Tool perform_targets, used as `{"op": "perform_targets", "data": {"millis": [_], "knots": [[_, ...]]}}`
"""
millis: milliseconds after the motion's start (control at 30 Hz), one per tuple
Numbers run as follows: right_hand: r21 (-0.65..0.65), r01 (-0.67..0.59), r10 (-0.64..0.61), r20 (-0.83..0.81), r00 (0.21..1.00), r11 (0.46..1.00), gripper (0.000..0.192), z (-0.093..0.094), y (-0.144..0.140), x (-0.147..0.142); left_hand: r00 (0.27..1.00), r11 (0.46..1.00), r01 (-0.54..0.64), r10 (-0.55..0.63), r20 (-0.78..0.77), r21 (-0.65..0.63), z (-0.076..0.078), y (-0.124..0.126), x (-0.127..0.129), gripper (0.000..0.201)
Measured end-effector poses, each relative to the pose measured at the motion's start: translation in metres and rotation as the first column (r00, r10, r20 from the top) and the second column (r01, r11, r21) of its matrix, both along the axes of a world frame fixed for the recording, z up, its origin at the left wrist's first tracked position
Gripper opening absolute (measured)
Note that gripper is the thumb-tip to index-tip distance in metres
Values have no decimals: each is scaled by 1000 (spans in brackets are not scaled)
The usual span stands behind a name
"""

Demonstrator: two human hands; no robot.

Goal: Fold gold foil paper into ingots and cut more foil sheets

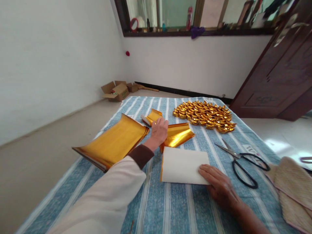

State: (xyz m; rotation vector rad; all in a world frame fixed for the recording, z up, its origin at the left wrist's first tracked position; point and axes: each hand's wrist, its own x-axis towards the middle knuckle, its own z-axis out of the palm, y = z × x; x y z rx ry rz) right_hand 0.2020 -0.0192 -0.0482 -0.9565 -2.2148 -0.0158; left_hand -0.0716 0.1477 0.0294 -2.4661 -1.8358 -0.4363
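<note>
My left hand (159,131) reaches over the table with bent fingers, its fingertips pinching at the near edge of a small stack of gold foil paper (154,114). Just right of that wrist lies a shiny, curled gold foil sheet (177,135). In front of me a sheet of paper (185,165) lies white side up, with a gold strip along its left edge. My right hand (219,185) rests on its right edge, fingers stretched out flat. To the left, partly behind my sleeve, is a larger stack of gold foil sheets (117,139).
Many folded gold paper ingots (204,113) cover the far right of the striped tablecloth (156,201). Black-handled scissors (240,159) lie open beside my right hand. A beige cloth (292,188) is at the right edge. Cardboard boxes (117,92) stand on the floor.
</note>
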Motion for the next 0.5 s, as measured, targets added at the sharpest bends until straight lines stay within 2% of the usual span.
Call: {"op": "perform_targets", "data": {"millis": [100,167,200,233,267,333,433,500], "knots": [[-100,8,-22,-141,990,995,38,3,3,9,980,979,192,-188,59,-71,-3,-20,-15,44],[-179,10,-51,-229,972,984,33,7,4,14,956,954,278,-262,134,-117,-8,-34,-28,44],[-218,7,-67,-269,961,976,32,9,4,15,907,926,346,-289,306,-152,-11,-41,-34,42],[-254,0,-81,-306,948,967,30,12,4,15,829,897,401,-269,490,-186,-15,-48,-39,39],[-286,-9,-93,-341,936,958,28,15,4,14,730,860,451,-200,654,-241,-18,-55,-43,41],[-339,-29,-115,-395,911,940,25,22,3,11,512,790,526,0,859,-314,-24,-67,-45,52],[-396,-67,-125,-438,890,916,23,33,0,4,366,722,580,183,912,-377,-26,-84,-37,65],[-408,-107,-100,-455,885,906,24,41,-2,0,289,687,595,303,908,-418,-23,-92,-29,67]]}}
